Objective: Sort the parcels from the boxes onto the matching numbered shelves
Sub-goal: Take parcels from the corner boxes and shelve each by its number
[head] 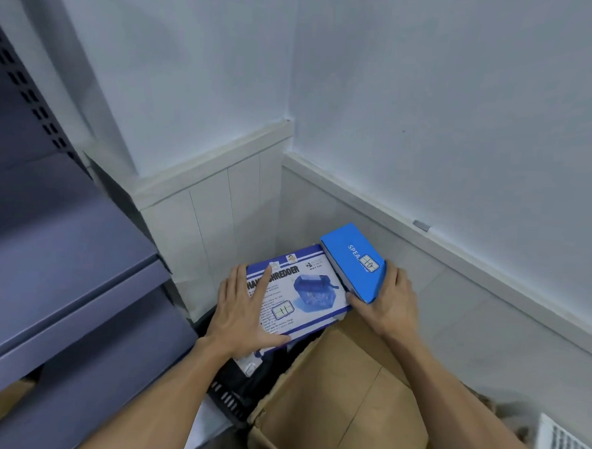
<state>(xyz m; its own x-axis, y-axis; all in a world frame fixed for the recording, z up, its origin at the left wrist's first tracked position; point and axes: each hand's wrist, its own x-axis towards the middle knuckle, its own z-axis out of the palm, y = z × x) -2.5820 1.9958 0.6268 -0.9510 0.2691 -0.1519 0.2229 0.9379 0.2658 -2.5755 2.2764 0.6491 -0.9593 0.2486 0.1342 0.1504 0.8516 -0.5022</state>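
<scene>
Low in the corner, the left hand (245, 311) lies flat with spread fingers on a white-and-blue shredder box (305, 286). The right hand (390, 304) grips a small blue box (351, 258) at the shredder box's far right corner, fingers curled round its side. Both parcels sit above a black crate (231, 392) and a brown cardboard box (340, 398). Grey shelves (62, 263) stand left.

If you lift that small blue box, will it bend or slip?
Probably stiff: the small blue box keeps sharp, straight cardboard edges. It seems light, since the right hand grips it alone by one end. Its smooth faces might slide on the shredder box it overlaps.
</scene>
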